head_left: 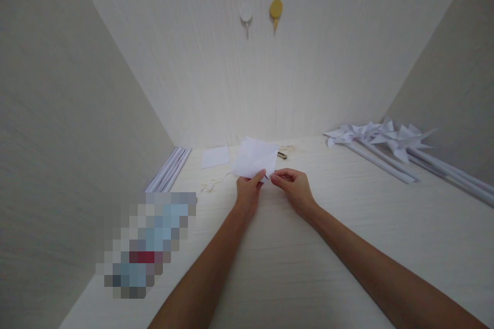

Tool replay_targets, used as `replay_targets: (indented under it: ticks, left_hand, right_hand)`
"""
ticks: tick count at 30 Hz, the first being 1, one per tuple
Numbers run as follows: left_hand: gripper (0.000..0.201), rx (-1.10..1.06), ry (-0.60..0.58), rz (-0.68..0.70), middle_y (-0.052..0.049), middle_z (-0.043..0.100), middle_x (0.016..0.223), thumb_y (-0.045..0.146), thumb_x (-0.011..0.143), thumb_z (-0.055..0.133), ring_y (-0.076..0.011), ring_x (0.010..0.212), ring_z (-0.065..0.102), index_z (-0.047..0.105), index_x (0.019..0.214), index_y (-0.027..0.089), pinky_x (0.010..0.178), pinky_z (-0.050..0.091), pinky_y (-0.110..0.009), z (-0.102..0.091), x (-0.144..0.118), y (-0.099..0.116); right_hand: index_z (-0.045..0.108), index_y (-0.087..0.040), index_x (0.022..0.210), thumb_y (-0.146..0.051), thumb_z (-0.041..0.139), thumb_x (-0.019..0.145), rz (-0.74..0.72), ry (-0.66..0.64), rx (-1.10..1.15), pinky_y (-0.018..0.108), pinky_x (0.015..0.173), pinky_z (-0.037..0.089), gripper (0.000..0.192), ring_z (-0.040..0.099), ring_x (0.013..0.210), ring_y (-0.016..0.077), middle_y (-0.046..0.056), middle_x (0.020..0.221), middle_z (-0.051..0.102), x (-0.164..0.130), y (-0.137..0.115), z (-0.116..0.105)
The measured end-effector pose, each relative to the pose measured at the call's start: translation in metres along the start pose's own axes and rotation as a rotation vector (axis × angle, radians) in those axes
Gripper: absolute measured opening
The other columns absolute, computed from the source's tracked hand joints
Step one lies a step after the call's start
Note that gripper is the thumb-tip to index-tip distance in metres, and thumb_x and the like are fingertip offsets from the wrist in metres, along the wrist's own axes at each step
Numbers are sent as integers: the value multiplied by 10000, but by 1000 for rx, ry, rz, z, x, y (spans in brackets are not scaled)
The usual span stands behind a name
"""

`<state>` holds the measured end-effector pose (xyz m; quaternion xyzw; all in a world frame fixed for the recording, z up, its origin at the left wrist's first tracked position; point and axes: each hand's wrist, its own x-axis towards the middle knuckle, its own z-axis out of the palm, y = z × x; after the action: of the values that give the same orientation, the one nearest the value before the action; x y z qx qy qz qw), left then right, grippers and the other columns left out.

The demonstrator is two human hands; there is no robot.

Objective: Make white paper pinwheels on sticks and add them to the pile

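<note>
My left hand (249, 193) grips the lower edge of a white square sheet of paper (254, 157), its thumb lying on top. The sheet is raised a little above the table and tilted toward me. At its lower right corner, my right hand (294, 185) is closed in a pinch, thumb against fingers. A small dark spot or line shows between the two hands; I cannot make out what it is. Just behind the right hand lies a box cutter (282, 155), partly hidden by the sheet.
Another white paper square (215, 157) lies back left, near rolled paper sticks (170, 168). Paper pinwheels (380, 136) with stick handles rest at the right. A blurred-out object (150, 247) is at front left. A white hook (246, 13) and a yellow hook (276, 9) are on the wall.
</note>
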<state>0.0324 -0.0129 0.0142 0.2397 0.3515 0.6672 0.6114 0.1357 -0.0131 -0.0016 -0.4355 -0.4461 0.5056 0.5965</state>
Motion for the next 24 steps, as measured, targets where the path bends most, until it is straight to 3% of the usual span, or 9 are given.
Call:
replay_targets:
  ticks: [11,24]
  left_hand:
    - [89,150,-16,9,-9,618,607,114,507,680,-105,573,550,621,573,123,600,432,-238,-6,5,-5]
    - [123,41,-11,-5,-2,628,641,73,498,661,-101,622,559,613,595,131,593,425,-214,-2,2,0]
  right_hand:
    - [545,-168,597,-331,755,458,-15,-4,29,276,584,458,300,562,565,122,-7,600,611,0,1,0]
    - [543,-172,634,-238,734,493,-45,-64,31,281,656,466,247,590,620,119,-16,664,622,0,3,-1]
